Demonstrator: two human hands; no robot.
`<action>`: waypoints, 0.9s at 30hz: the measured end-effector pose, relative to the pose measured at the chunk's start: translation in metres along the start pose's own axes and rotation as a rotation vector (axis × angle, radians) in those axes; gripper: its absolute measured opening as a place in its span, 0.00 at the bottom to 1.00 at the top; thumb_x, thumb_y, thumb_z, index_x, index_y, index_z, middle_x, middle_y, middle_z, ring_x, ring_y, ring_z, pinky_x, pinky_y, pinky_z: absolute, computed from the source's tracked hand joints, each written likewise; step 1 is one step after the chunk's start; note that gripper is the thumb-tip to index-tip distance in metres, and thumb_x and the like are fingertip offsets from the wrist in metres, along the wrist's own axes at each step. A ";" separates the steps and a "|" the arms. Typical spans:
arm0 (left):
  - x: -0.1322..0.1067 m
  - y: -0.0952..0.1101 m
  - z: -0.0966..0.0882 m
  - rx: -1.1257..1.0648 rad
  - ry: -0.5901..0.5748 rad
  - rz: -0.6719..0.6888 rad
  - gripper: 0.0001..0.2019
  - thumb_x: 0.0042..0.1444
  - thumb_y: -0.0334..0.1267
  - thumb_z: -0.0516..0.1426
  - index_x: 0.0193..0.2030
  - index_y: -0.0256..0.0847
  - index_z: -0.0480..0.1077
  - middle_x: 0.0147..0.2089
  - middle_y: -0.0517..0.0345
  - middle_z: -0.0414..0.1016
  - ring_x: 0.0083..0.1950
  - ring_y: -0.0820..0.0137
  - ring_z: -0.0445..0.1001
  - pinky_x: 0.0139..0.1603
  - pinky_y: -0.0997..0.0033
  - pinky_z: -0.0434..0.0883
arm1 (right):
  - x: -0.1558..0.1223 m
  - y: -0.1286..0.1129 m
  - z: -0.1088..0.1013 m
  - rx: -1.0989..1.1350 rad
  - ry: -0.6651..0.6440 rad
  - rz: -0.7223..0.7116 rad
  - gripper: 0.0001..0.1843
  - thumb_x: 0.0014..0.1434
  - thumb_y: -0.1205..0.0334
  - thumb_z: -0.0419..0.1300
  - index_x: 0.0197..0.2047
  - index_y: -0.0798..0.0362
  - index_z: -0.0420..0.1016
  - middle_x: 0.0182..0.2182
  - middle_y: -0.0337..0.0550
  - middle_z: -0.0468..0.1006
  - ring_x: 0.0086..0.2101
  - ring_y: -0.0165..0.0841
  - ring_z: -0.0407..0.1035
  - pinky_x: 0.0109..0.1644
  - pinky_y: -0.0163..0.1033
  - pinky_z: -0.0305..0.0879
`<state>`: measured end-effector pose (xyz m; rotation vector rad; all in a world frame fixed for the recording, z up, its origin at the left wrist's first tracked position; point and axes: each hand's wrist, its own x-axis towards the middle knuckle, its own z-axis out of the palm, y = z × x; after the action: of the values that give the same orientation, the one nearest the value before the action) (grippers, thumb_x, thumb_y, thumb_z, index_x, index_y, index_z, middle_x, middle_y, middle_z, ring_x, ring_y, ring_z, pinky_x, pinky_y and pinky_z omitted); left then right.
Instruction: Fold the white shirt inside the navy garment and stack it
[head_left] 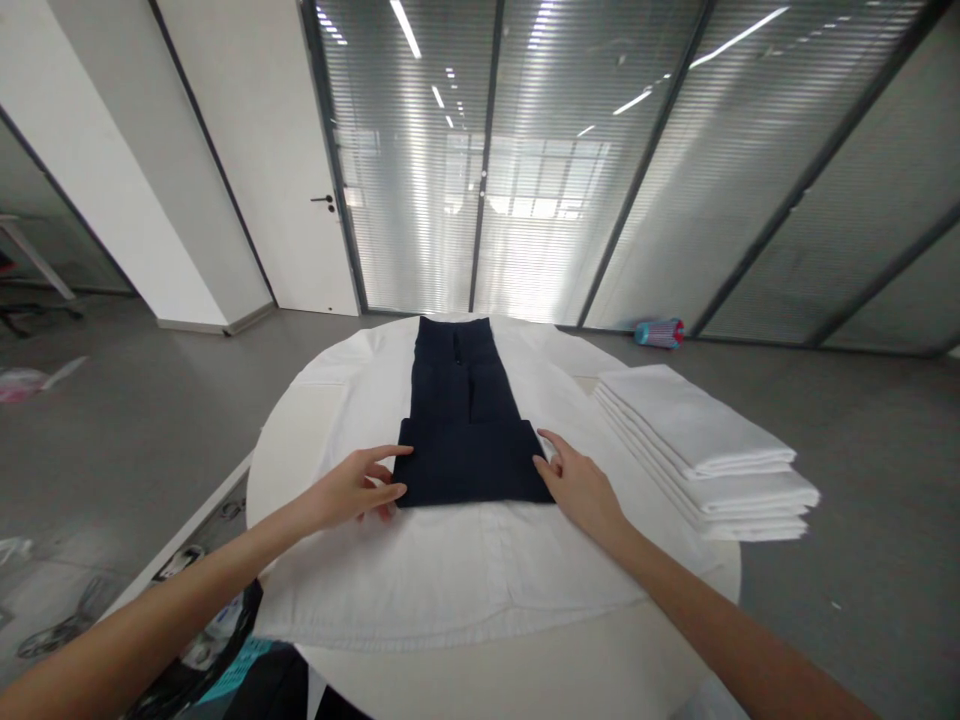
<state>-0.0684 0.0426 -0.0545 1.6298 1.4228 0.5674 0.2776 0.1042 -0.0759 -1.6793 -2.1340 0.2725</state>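
A dark navy folded garment [469, 460], which looks like trousers, lies lengthwise over a white cloth [450, 580] with seams and a stitched hem. Its near end is doubled over into a wide, flat panel. At the panel's left edge is my left hand [360, 488], with index finger and thumb apart, their tips touching the fabric, and the other fingers bent below. My right hand [581, 485] rests against the right edge, thumb on the navy fabric and index finger stretched along the corner. Both hands are open, and neither visibly grips the garment.
On the right of the round white table [525, 660] sits a stack of folded white cloths [705, 440], jutting past the edge. A blue and red package [660, 333] lies on the floor by the glass wall. At lower left stands a dark-rimmed container [217, 640] beside the table.
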 end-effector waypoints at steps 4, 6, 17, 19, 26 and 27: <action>0.005 0.028 -0.004 0.419 0.311 0.251 0.22 0.64 0.51 0.53 0.60 0.45 0.70 0.58 0.47 0.72 0.45 0.60 0.80 0.40 0.63 0.76 | 0.004 -0.025 -0.013 -0.173 0.235 -0.245 0.22 0.68 0.54 0.51 0.60 0.55 0.73 0.48 0.55 0.77 0.48 0.46 0.70 0.51 0.49 0.64; 0.018 0.040 0.004 0.553 0.336 0.404 0.20 0.68 0.48 0.49 0.60 0.44 0.70 0.62 0.47 0.69 0.58 0.57 0.75 0.55 0.56 0.73 | 0.009 -0.043 -0.012 -0.172 0.207 -0.404 0.24 0.70 0.52 0.48 0.62 0.54 0.71 0.57 0.55 0.72 0.56 0.46 0.65 0.58 0.51 0.61; 0.080 -0.001 0.034 0.809 0.032 0.485 0.33 0.68 0.57 0.46 0.75 0.51 0.44 0.77 0.53 0.42 0.76 0.55 0.42 0.74 0.44 0.45 | 0.036 -0.018 0.028 -0.160 -0.235 -0.476 0.39 0.68 0.36 0.40 0.74 0.49 0.52 0.72 0.49 0.48 0.70 0.47 0.42 0.71 0.58 0.43; 0.079 -0.001 0.033 0.802 0.035 0.494 0.33 0.68 0.57 0.46 0.76 0.52 0.43 0.77 0.54 0.42 0.76 0.55 0.42 0.74 0.44 0.44 | 0.037 -0.013 0.028 -0.146 -0.239 -0.472 0.39 0.68 0.36 0.40 0.74 0.48 0.50 0.72 0.49 0.46 0.70 0.46 0.41 0.71 0.57 0.43; 0.073 0.006 0.035 0.787 0.017 0.494 0.33 0.68 0.56 0.46 0.76 0.49 0.43 0.77 0.51 0.42 0.77 0.54 0.41 0.73 0.42 0.43 | 0.035 -0.014 0.030 -0.111 -0.258 -0.461 0.38 0.69 0.37 0.43 0.74 0.48 0.49 0.72 0.48 0.46 0.70 0.45 0.41 0.72 0.58 0.42; 0.072 0.007 0.035 0.776 0.013 0.492 0.33 0.68 0.56 0.46 0.76 0.49 0.44 0.77 0.50 0.43 0.76 0.54 0.42 0.73 0.41 0.44 | 0.035 -0.015 0.029 -0.108 -0.264 -0.460 0.38 0.68 0.38 0.43 0.74 0.48 0.50 0.72 0.49 0.48 0.70 0.46 0.42 0.71 0.59 0.43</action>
<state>-0.0195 0.1009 -0.0810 2.6347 1.3251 0.2922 0.2455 0.1365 -0.0890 -1.2045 -2.6990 0.2535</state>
